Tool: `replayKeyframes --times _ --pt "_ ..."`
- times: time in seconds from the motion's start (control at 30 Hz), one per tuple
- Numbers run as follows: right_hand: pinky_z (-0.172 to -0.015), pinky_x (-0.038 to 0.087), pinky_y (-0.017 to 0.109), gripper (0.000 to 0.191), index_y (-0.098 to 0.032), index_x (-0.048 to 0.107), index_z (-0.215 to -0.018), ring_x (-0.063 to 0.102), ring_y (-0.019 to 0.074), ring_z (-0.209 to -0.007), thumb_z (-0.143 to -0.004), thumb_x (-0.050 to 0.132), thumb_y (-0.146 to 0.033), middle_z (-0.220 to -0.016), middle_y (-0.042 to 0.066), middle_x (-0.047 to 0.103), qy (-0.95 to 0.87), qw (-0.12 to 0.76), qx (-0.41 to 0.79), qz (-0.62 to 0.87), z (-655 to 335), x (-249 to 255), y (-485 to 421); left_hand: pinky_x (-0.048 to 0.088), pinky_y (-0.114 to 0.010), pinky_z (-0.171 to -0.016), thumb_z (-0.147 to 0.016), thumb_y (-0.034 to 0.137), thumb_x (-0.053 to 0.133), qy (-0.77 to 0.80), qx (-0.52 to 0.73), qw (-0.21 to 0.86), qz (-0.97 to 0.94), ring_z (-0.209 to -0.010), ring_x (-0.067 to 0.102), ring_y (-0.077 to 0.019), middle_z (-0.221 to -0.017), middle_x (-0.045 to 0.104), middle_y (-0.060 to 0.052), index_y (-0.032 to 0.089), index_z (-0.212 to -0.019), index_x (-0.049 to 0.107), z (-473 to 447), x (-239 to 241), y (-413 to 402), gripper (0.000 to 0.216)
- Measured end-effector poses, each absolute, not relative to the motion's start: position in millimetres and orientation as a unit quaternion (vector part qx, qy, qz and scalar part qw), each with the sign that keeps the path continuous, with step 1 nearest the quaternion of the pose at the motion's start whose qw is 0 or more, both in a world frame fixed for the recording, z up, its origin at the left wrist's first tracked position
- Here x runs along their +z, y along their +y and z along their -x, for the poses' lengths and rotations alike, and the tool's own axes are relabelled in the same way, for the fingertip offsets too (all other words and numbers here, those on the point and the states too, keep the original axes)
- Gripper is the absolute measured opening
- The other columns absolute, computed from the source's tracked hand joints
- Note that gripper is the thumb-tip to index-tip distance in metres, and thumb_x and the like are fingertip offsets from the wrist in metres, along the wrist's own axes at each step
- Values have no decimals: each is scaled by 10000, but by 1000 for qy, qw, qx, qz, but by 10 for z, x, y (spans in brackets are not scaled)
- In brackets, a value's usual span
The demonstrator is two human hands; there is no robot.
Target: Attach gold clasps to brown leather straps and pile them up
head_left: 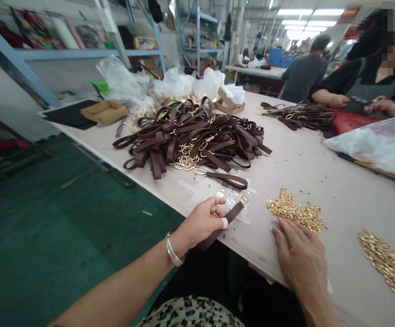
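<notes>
My left hand (pixel 206 220) is closed around a dark brown leather strap (pixel 234 212), which slants up to the right over the table's near edge. A small metal piece shows at the strap's far end, too blurred to make out. My right hand (pixel 301 252) lies on the table with its fingers stretched out, the fingertips at the near edge of a heap of small gold metal fittings (pixel 296 210). Beyond my left hand, a finished-looking brown strap loop (pixel 229 179) with a gold clasp (pixel 200 171) lies before a large pile of similar straps (pixel 197 131).
A second heap of gold fittings (pixel 388 263) lies at the right. Clear tape (pixel 214 195) covers part of the table (pixel 296 159). A cardboard tray (pixel 105 111) and plastic bags (pixel 175 82) stand behind the pile. Across the table, a person (pixel 371 81) handles something near more straps (pixel 296 116).
</notes>
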State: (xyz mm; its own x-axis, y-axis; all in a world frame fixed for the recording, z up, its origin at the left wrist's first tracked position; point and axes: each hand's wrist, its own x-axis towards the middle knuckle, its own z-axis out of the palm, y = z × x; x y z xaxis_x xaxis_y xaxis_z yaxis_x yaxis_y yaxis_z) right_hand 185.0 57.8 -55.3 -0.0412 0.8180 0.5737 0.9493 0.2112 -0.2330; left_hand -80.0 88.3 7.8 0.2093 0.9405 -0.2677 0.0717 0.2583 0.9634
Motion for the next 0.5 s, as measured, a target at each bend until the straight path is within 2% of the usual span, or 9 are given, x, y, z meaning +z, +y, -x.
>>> replayKeyframes --times 0.13,0.23,0.33,0.4,0.5 --pt "-924 529 443 297 -228 748 -1048 688 260 -973 -923 583 -441 -1029 73 760 -642 410 -13 647 -1884 -473 419 493 -248 -664 -733 133 605 437 327 732 -409 -650 616 -108 -815 637 -12 131 -1120 644 723 184 748 389" --pt "-853 571 395 304 -251 753 -1017 723 238 -887 -844 688 -492 -988 49 768 -542 459 161 685 -1813 -387 271 411 -212 -586 -826 217 632 416 302 743 -428 -618 561 -101 -752 668 -13 152 -1095 702 653 212 656 286" --pt "-772 604 351 343 -218 745 -994 735 217 -788 -768 778 -474 -884 49 770 -451 511 299 668 -1701 -315 139 434 -229 -657 -895 350 624 382 298 763 -428 -692 589 -119 -833 705 -44 153 -1088 734 558 180 571 297" --pt "-712 612 309 315 -205 738 -957 732 197 -731 -740 819 -418 -812 42 763 -408 546 350 643 -1650 -291 57 455 -238 -720 -905 350 613 352 293 779 -429 -730 606 -121 -889 707 -51 156 -1124 733 487 153 522 316" --pt "-710 611 280 223 -206 740 -900 729 174 -718 -743 831 -336 -816 37 763 -375 583 400 600 -1626 -284 -67 454 -221 -663 -928 284 551 351 265 769 -464 -664 581 -98 -909 694 -43 187 -1255 683 400 132 461 365"
